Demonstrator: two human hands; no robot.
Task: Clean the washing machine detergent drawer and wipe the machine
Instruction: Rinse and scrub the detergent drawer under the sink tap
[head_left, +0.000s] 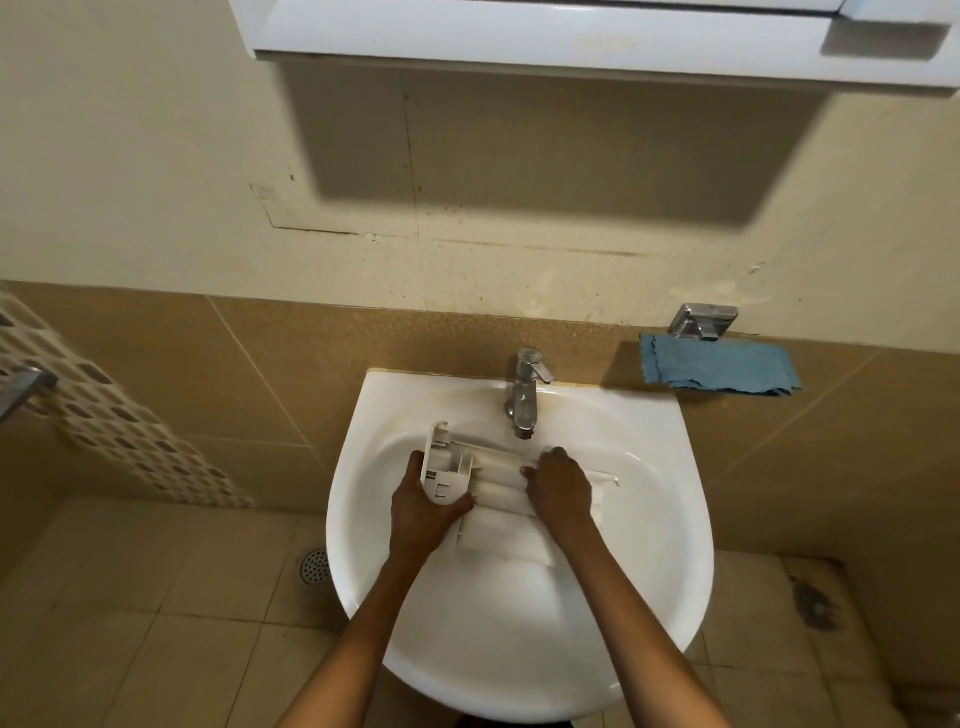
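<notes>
The left hand (423, 512) has its fingers wrapped round the outer face of the drawer's front panel (441, 467). Its thumb is hooked over the near side, so the panel is clasped firmly between them. The right hand (561, 488) lies back-up on the middle of the detergent drawer (498, 499). Its fingers bend down over the far wall and its thumb points left across the compartments, a grasp rather than a flat press.

Between the 2 hands the white drawer stretches left to right across the bowl of the sink (519, 665). It sits in the back half, with the front panel standing on edge near the left rim and the thin far end reaching toward the right rim. Whether its underside touches the basin I cannot tell.

The chrome tap (524, 395) rises from the middle of the back edge. Its spout ends just above the drawer's far wall, close to the right hand's fingertips. Both forearms come in over the front rim.

Off the sink's back right corner, a blue cloth (719, 366) hangs against the brown wall tiles under a chrome holder (701, 321). A white cabinet (519, 31) hangs on the wall above. A patterned cloth (104, 415) slants down the wall well to the left, and a round floor drain (313, 565) sits in the tiles just beside the left rim.
</notes>
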